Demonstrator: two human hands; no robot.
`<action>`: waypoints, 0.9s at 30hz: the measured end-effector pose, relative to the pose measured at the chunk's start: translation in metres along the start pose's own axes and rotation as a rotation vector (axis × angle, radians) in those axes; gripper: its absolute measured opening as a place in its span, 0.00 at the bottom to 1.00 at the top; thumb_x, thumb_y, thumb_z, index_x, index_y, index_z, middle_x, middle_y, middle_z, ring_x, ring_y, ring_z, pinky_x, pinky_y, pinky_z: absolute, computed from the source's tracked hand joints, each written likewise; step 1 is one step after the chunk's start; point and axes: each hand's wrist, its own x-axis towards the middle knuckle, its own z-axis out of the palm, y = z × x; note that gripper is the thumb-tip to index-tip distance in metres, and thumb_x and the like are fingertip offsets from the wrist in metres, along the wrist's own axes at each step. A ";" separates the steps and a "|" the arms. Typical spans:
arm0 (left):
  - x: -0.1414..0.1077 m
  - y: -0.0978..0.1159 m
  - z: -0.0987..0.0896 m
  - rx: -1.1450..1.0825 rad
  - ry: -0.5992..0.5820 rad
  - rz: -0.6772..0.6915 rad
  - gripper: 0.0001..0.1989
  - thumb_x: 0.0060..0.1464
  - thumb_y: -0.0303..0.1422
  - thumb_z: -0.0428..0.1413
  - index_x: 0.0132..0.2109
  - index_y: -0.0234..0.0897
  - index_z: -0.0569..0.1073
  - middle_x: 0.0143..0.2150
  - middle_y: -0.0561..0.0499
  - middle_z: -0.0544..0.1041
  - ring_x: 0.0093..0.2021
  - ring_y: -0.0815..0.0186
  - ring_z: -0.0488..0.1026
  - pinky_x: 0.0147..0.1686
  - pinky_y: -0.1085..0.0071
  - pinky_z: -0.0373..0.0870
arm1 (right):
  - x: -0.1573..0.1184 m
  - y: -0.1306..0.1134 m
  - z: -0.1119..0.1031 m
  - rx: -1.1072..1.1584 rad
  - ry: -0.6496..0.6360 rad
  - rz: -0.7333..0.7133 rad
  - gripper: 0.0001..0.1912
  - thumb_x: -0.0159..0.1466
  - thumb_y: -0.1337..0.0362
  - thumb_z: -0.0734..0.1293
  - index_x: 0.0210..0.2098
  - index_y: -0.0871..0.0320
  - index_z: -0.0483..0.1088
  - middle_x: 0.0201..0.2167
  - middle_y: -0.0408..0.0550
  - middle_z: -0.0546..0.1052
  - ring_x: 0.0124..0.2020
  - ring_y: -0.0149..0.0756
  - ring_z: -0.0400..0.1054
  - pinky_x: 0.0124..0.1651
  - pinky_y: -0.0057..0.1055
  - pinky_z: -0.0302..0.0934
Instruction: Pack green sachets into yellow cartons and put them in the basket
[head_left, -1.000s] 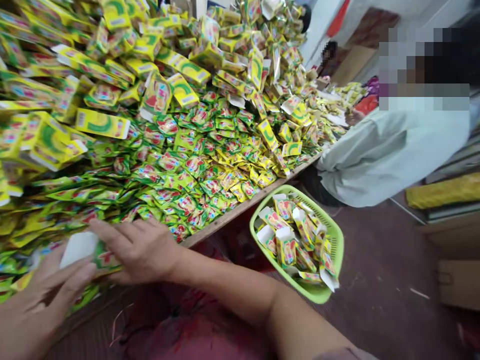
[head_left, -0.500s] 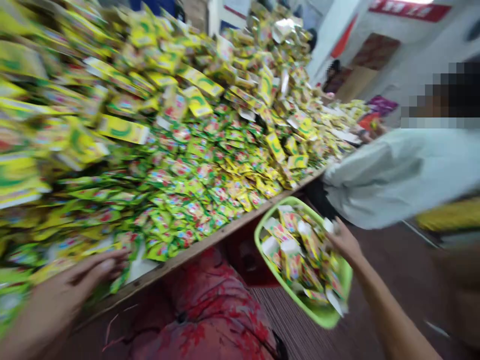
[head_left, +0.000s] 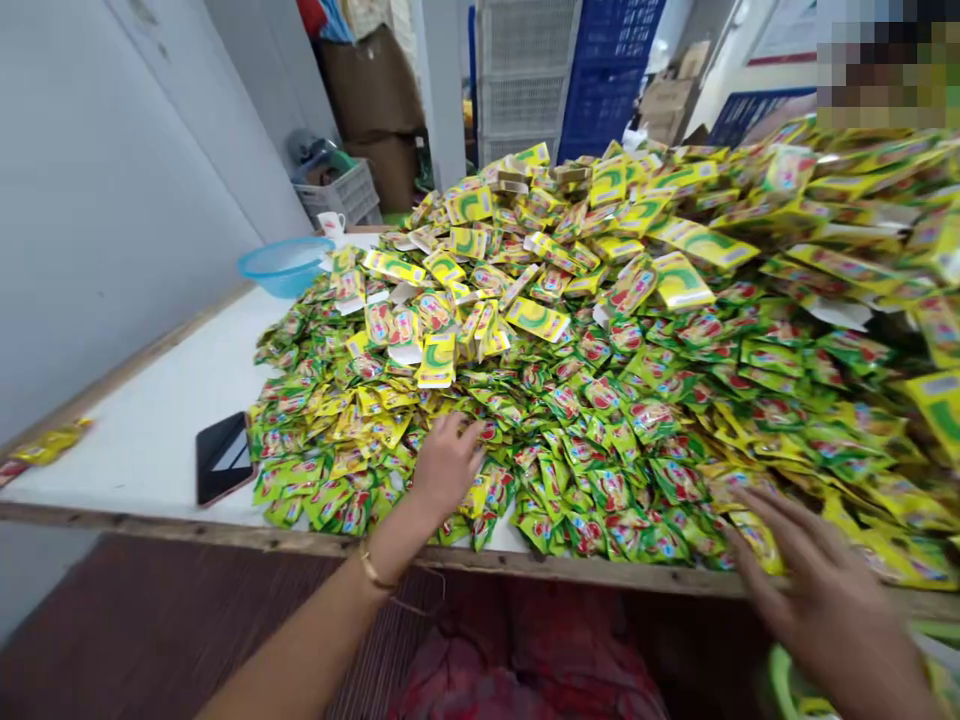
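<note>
A wide heap of small green and yellow packets (head_left: 600, 490) covers the white table (head_left: 150, 430), with yellow folded boxes (head_left: 536, 320) piled over its back part. My left hand (head_left: 448, 462), a gold bangle at its wrist, touches the packets near the middle; its fingers are bent, and anything under the fingertips is hidden. Over the packets at the right, near the front edge, my right hand (head_left: 814, 575) is blurred, its fingers apart and nothing between them.
A phone (head_left: 225, 458) and some yellow packets (head_left: 49, 448) lie on the left. A blue basin (head_left: 285, 265) and a white cup (head_left: 331, 222) are behind them. Crates (head_left: 525, 75) stand at the back. A green basket (head_left: 784, 685) is low at the right; a person is partly visible at the upper right.
The view has swung to the left. My right hand has left the green basket's rim and is over the packets. My left hand is now farther in among the packets.
</note>
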 end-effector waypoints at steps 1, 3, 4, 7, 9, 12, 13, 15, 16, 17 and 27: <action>0.007 0.002 0.003 0.044 -0.031 0.022 0.16 0.51 0.25 0.56 0.48 0.37 0.75 0.45 0.42 0.72 0.48 0.56 0.67 0.48 0.59 0.67 | 0.013 -0.021 0.013 0.019 0.029 -0.063 0.22 0.64 0.55 0.60 0.57 0.49 0.63 0.50 0.51 0.70 0.50 0.44 0.67 0.52 0.45 0.62; 0.020 0.004 0.006 0.086 -0.092 0.024 0.12 0.52 0.25 0.55 0.43 0.37 0.78 0.42 0.42 0.71 0.45 0.56 0.67 0.45 0.61 0.68 | 0.033 -0.061 0.035 0.059 -0.004 -0.160 0.20 0.65 0.59 0.59 0.56 0.50 0.64 0.50 0.51 0.71 0.49 0.42 0.67 0.51 0.44 0.63; 0.025 0.003 0.006 0.078 -0.119 0.021 0.10 0.53 0.26 0.55 0.41 0.37 0.79 0.40 0.43 0.71 0.44 0.57 0.68 0.44 0.62 0.68 | 0.040 -0.078 0.044 0.087 -0.015 -0.193 0.19 0.65 0.60 0.59 0.55 0.51 0.64 0.51 0.52 0.70 0.49 0.42 0.67 0.51 0.43 0.63; 0.031 -0.007 -0.002 -0.025 -0.174 0.046 0.09 0.55 0.29 0.55 0.39 0.39 0.80 0.36 0.45 0.71 0.41 0.60 0.68 0.41 0.66 0.67 | 0.048 -0.116 0.063 0.200 -0.084 -0.239 0.19 0.65 0.62 0.59 0.55 0.54 0.63 0.52 0.52 0.70 0.51 0.40 0.66 0.51 0.40 0.64; 0.026 -0.015 -0.014 -0.109 -0.172 0.048 0.08 0.55 0.29 0.55 0.38 0.39 0.80 0.35 0.47 0.72 0.39 0.63 0.69 0.40 0.68 0.66 | 0.045 -0.131 0.074 0.252 -0.160 -0.244 0.18 0.65 0.63 0.59 0.54 0.55 0.64 0.52 0.52 0.70 0.52 0.39 0.65 0.51 0.39 0.65; 0.013 -0.021 -0.034 -0.223 -0.070 -0.043 0.09 0.56 0.27 0.53 0.34 0.36 0.78 0.33 0.49 0.72 0.37 0.65 0.69 0.40 0.69 0.64 | 0.042 -0.145 0.087 0.256 -0.253 -0.229 0.17 0.65 0.63 0.58 0.52 0.55 0.67 0.51 0.51 0.71 0.49 0.40 0.67 0.49 0.40 0.66; 0.009 -0.021 -0.040 -0.274 -0.058 -0.085 0.09 0.56 0.27 0.52 0.33 0.35 0.77 0.32 0.50 0.72 0.36 0.65 0.69 0.39 0.70 0.64 | 0.043 -0.147 0.090 0.263 -0.249 -0.211 0.16 0.65 0.63 0.58 0.51 0.55 0.68 0.50 0.51 0.72 0.49 0.40 0.68 0.49 0.40 0.66; -0.001 -0.020 -0.044 -0.378 -0.158 -0.137 0.10 0.56 0.29 0.52 0.29 0.35 0.75 0.31 0.50 0.71 0.35 0.66 0.69 0.38 0.70 0.64 | 0.047 -0.149 0.093 0.305 -0.205 -0.156 0.16 0.65 0.63 0.58 0.50 0.55 0.68 0.49 0.51 0.72 0.49 0.39 0.68 0.49 0.39 0.66; -0.006 -0.019 -0.043 -0.397 -0.249 -0.143 0.10 0.55 0.29 0.53 0.28 0.34 0.75 0.32 0.50 0.72 0.36 0.65 0.69 0.38 0.70 0.65 | 0.051 -0.149 0.094 0.332 -0.176 -0.130 0.16 0.65 0.62 0.58 0.50 0.55 0.68 0.48 0.51 0.73 0.48 0.38 0.68 0.50 0.38 0.66; -0.010 -0.017 -0.040 -0.381 -0.331 -0.135 0.09 0.53 0.28 0.54 0.26 0.34 0.74 0.33 0.49 0.72 0.37 0.64 0.69 0.39 0.69 0.65 | 0.055 -0.148 0.093 0.355 -0.149 -0.111 0.15 0.65 0.62 0.58 0.49 0.55 0.69 0.47 0.51 0.73 0.48 0.38 0.69 0.50 0.38 0.66; -0.012 -0.009 -0.012 -0.193 -0.534 -0.006 0.04 0.49 0.25 0.53 0.28 0.35 0.71 0.36 0.46 0.73 0.37 0.63 0.69 0.39 0.68 0.64 | 0.149 -0.150 0.107 0.182 -0.140 -0.339 0.17 0.65 0.67 0.56 0.51 0.55 0.67 0.47 0.50 0.73 0.46 0.39 0.68 0.47 0.38 0.65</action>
